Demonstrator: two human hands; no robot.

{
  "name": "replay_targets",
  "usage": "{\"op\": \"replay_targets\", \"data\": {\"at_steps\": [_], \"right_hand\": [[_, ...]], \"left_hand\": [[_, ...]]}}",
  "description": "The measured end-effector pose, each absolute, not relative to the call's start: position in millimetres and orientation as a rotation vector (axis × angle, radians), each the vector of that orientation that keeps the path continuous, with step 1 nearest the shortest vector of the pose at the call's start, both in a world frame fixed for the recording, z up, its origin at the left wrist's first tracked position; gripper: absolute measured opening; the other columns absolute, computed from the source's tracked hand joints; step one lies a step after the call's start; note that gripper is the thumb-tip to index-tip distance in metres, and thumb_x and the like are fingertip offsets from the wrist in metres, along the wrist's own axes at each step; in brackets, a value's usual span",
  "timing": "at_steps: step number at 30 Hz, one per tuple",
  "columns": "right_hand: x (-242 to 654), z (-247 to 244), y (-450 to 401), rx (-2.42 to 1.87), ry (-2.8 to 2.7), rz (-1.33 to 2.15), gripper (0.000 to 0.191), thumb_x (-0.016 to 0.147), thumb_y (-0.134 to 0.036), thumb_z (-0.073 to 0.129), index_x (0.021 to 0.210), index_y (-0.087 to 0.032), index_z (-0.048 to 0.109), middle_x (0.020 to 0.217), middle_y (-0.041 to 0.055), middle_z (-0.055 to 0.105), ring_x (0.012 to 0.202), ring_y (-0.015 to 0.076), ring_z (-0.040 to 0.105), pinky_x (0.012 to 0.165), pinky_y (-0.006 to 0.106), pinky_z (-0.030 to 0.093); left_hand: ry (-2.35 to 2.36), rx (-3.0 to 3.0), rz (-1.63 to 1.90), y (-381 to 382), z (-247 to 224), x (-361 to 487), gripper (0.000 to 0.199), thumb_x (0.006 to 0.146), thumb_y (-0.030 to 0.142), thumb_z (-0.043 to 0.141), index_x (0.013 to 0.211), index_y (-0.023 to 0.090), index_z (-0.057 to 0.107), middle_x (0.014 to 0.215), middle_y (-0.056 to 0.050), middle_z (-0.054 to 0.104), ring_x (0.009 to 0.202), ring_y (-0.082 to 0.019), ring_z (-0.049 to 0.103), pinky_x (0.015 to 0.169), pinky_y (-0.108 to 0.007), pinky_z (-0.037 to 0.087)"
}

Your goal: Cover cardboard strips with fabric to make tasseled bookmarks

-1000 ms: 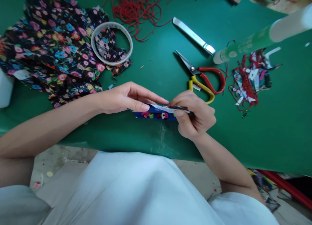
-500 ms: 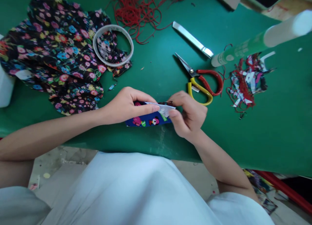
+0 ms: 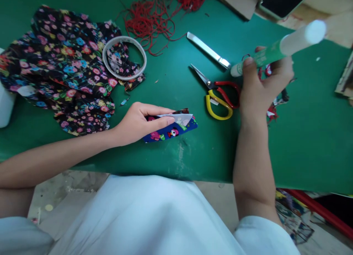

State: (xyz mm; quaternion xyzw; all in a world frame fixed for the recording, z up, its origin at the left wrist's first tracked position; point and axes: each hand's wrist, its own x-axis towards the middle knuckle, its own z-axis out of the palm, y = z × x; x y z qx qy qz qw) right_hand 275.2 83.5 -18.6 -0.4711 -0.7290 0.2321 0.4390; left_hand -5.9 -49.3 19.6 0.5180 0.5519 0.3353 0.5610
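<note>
Near the table's front edge, my left hand [image 3: 140,124] pinches a folded blue printed cloth [image 3: 172,131], whose white inner side shows along the top. A dark scrap of cloth pokes out behind it. My right hand [image 3: 264,82] is at the green and white glue bottle [image 3: 268,56], thumb on the near side and fingers round the far side, partly hidden. The bottle stands with its white end up. Left of that hand lie scissors [image 3: 212,86] with one red and one yellow handle, and above them a metal tool [image 3: 208,50].
Black floral fabric [image 3: 68,63] covers the left of the green table [image 3: 171,159], with a tape ring [image 3: 106,58] on it. Red cords [image 3: 149,21] lie at the back. A phone [image 3: 284,1] sits at the back right, and scraps [image 3: 271,113] lie partly under my right hand.
My right hand has let go of the blue cloth and moved right and up to the bottle. My left hand still holds the cloth. The view has shifted slightly.
</note>
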Motion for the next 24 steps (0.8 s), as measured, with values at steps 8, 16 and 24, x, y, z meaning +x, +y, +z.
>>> {"op": "replay_targets", "data": {"at_steps": [8, 16, 24], "right_hand": [[231, 18, -3, -0.925, -2.127, -0.009, 0.044, 0.087, -0.039, 0.068, 0.124, -0.016, 0.062, 0.101, 0.0123, 0.074, 0.088, 0.0253, 0.072, 0.074, 0.031, 0.056], [194, 29, -48, -1.115, -2.194, 0.193, 0.040, 0.089, -0.032, 0.065, 0.126, -0.021, 0.059, 0.094, 0.0078, 0.073, 0.072, 0.0210, 0.066, 0.061, 0.030, 0.051], [200, 25, -46, -1.081, -2.201, 0.121, 0.050, 0.088, -0.035, 0.067, 0.135, -0.022, 0.056, 0.098, 0.0093, 0.075, 0.070, 0.0215, 0.066, 0.062, 0.031, 0.051]], "left_hand": [[1.532, 1.434, 1.037, -59, 16, -7, 0.026, 0.089, 0.038, 0.064, 0.107, 0.026, 0.078, 0.109, 0.000, 0.078, 0.106, -0.019, 0.072, 0.097, -0.027, 0.057], [1.553, 1.662, 1.110, -62, 16, -9, 0.031, 0.095, 0.037, 0.057, 0.119, 0.027, 0.073, 0.119, -0.003, 0.075, 0.114, -0.020, 0.068, 0.098, -0.030, 0.056], [1.500, 1.997, 1.160, -53, 14, -14, 0.028, 0.095, 0.028, 0.053, 0.114, 0.024, 0.073, 0.115, -0.005, 0.076, 0.104, -0.020, 0.072, 0.091, -0.034, 0.054]]}}
